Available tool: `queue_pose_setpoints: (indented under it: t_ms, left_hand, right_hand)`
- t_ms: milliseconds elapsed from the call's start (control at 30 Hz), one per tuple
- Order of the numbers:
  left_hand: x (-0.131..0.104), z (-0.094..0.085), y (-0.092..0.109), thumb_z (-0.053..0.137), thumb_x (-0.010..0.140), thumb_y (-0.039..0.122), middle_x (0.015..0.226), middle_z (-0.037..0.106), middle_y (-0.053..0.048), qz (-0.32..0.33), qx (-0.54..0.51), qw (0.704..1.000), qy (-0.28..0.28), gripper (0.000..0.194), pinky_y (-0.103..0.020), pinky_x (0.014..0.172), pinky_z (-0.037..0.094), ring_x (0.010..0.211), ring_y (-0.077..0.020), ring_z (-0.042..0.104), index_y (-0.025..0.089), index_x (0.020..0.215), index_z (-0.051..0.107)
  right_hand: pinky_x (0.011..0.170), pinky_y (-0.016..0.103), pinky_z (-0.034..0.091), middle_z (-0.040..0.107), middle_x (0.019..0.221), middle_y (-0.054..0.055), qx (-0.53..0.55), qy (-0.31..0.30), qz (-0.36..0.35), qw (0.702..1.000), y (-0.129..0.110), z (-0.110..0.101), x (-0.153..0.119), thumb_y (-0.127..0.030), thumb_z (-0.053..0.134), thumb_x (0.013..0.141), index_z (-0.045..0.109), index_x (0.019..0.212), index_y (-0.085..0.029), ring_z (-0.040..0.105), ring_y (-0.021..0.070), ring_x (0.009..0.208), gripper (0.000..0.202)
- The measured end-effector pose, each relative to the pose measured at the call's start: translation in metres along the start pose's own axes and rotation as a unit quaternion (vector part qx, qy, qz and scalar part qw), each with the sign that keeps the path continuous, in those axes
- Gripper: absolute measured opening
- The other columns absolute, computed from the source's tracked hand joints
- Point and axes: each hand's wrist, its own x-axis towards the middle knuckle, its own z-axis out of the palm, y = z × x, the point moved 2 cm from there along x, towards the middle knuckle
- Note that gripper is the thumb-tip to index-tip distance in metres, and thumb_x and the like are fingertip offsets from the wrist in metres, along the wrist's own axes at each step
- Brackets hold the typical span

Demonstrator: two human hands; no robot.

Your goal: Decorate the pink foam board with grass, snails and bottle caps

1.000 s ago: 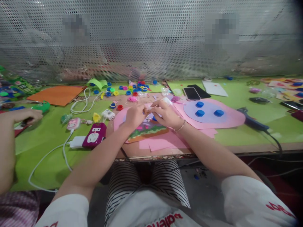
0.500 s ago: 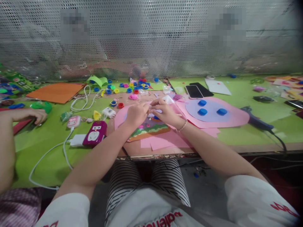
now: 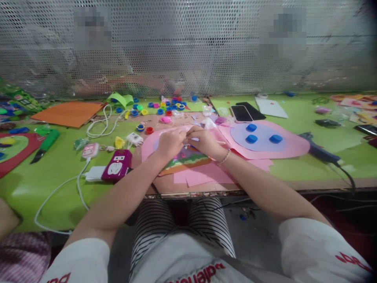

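My left hand (image 3: 171,144) and my right hand (image 3: 204,142) meet fingertip to fingertip above a pink paper cutout (image 3: 147,146). Both are closed in a pinch around something too small to make out. Under them, the cutout carries a lilac area and a colourful picture (image 3: 185,163) with a wavy green band and an orange-brown strip. Part of this picture is hidden by my hands. Close to my right wrist, a second pink cutout (image 3: 297,147) bears a lilac shape with three blue caps, one being this blue cap (image 3: 276,138).
Loose bottle caps (image 3: 149,130) lie behind my hands. A purple power socket (image 3: 118,165) with white cables stands left, near a green-handled knife (image 3: 48,144). At right are a glue gun (image 3: 321,149) and a phone (image 3: 242,113). A co-worker's arm (image 3: 7,218) shows at the left edge.
The co-worker's hand has withdrawn toward the lower left, exposing the green-handled knife and a red-edged piece. My hands remain in nearly the same place, fingers still pinched together.
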Motion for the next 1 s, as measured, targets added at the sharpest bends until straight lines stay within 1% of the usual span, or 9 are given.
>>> queue_pose_setpoints:
  t_ms: [167,233,333,400,533,600,833,933,1000]
  left_hand:
    - [0.0,-0.002,-0.001,0.051,0.082,0.023,0.08,0.064,-0.008,-0.016,-0.038,0.999,0.027,0.013,-0.03,0.059,0.035,0.077,-0.0207,0.059,0.017,0.078,0.063]
    - [0.0,-0.002,-0.002,0.054,0.081,0.027,0.079,0.064,-0.007,-0.018,-0.052,0.998,0.037,0.014,-0.029,0.059,0.034,0.075,-0.0201,0.058,0.018,0.077,0.062]
    - [0.0,-0.002,-0.003,0.055,0.082,0.035,0.078,0.064,-0.007,-0.017,-0.065,0.997,0.04,0.021,-0.029,0.059,0.034,0.074,-0.0199,0.058,0.017,0.074,0.062]
    - [0.0,-0.002,-0.002,0.055,0.083,0.036,0.079,0.065,-0.008,-0.013,-0.063,0.997,0.035,0.023,-0.029,0.059,0.034,0.075,-0.0199,0.059,0.017,0.074,0.062]
    - [-0.001,-0.001,0.0,0.054,0.083,0.031,0.082,0.066,-0.008,0.009,-0.033,0.999,0.007,0.018,-0.029,0.06,0.035,0.078,-0.0205,0.06,0.016,0.079,0.063]
    - [-0.002,-0.001,0.001,0.054,0.083,0.03,0.083,0.066,-0.008,0.021,-0.02,1.0,0.0,0.017,-0.03,0.06,0.035,0.08,-0.0213,0.061,0.016,0.081,0.064]
    - [-0.001,0.0,0.001,0.052,0.083,0.025,0.081,0.065,-0.008,0.018,-0.03,0.999,0.009,0.015,-0.03,0.061,0.036,0.077,-0.0211,0.061,0.016,0.077,0.063]
    - [-0.002,-0.001,0.001,0.053,0.083,0.03,0.081,0.065,-0.008,0.024,-0.039,0.999,0.016,0.018,-0.03,0.06,0.036,0.077,-0.0211,0.061,0.016,0.077,0.062]
    - [-0.002,-0.003,0.001,0.054,0.084,0.033,0.08,0.065,-0.008,0.026,-0.049,0.998,0.026,0.021,-0.029,0.06,0.037,0.077,-0.0209,0.06,0.015,0.076,0.062]
  right_hand:
    - [0.074,0.033,0.049,0.062,0.079,0.005,0.03,0.01,0.017,0.999,-0.001,-0.006,0.001,-0.029,0.061,0.084,0.066,0.07,-0.017,0.06,0.0161,0.079,0.019]
    - [0.074,0.033,0.05,0.061,0.079,0.005,0.044,0.012,0.016,0.999,0.0,-0.007,0.002,-0.031,0.061,0.084,0.066,0.071,-0.017,0.06,0.0162,0.079,0.019]
    - [0.075,0.035,0.05,0.059,0.082,0.005,0.046,0.012,0.009,0.999,0.003,-0.009,0.002,-0.032,0.061,0.084,0.065,0.073,-0.017,0.06,0.0165,0.08,0.019]
    - [0.077,0.036,0.051,0.058,0.085,0.006,0.023,0.004,-0.012,1.0,0.003,-0.011,0.001,-0.03,0.058,0.086,0.064,0.075,-0.018,0.06,0.0172,0.083,0.017]
    - [0.081,0.039,0.05,0.059,0.094,0.008,-0.072,-0.059,-0.079,0.993,-0.002,-0.015,0.001,-0.027,0.056,0.087,0.063,0.081,-0.019,0.058,0.0194,0.09,0.013]
    - [0.081,0.039,0.05,0.059,0.094,0.009,-0.104,-0.072,-0.096,0.987,-0.003,-0.017,0.0,-0.027,0.056,0.087,0.063,0.082,-0.019,0.058,0.0196,0.09,0.013]
    - [0.076,0.035,0.05,0.061,0.09,0.007,-0.138,-0.079,-0.133,0.978,-0.005,-0.019,0.001,-0.027,0.051,0.091,0.065,0.083,-0.02,0.058,0.0176,0.084,0.017]
    - [0.077,0.035,0.05,0.061,0.09,0.007,-0.153,-0.072,-0.145,0.975,-0.006,-0.021,0.001,-0.026,0.047,0.092,0.062,0.084,-0.02,0.058,0.0181,0.085,0.018]
    - [0.078,0.036,0.05,0.06,0.09,0.009,-0.15,-0.05,-0.146,0.977,-0.006,-0.024,0.001,-0.024,0.045,0.093,0.058,0.086,-0.019,0.057,0.019,0.087,0.016]
